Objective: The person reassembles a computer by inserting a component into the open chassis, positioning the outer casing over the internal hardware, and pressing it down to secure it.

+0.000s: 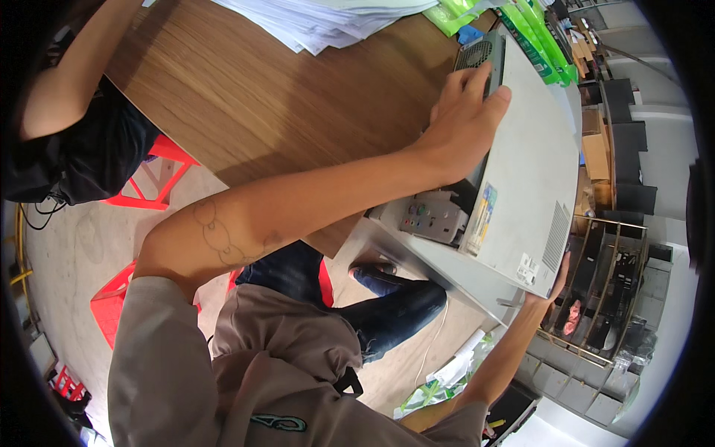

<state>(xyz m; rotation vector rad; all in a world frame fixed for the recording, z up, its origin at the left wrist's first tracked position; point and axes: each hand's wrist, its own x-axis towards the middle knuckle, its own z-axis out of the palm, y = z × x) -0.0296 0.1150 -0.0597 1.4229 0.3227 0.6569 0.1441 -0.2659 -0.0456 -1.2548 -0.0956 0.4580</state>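
Observation:
A light grey desktop computer case (pixel 521 179) stands tilted at the right end of the wooden table, its broad side panel facing up and right. My left hand (pixel 468 115) grips its upper left edge, thumb on the panel's side and fingers over the edge near a round fan grille (pixel 474 54). At the case's lower right corner, my right hand (pixel 553 289) holds the edge; most of its fingers are hidden behind the case. A grey port panel with coloured round jacks (pixel 436 218) shows below my left wrist.
Loose white papers (pixel 320 18) lie at the table's far edge, with green packages (pixel 529 41) to their right. Another person's arm (pixel 71 82) is at the left, by a red stool (pixel 153 182). A metal rack (pixel 596 290) holding dark items stands at the right.

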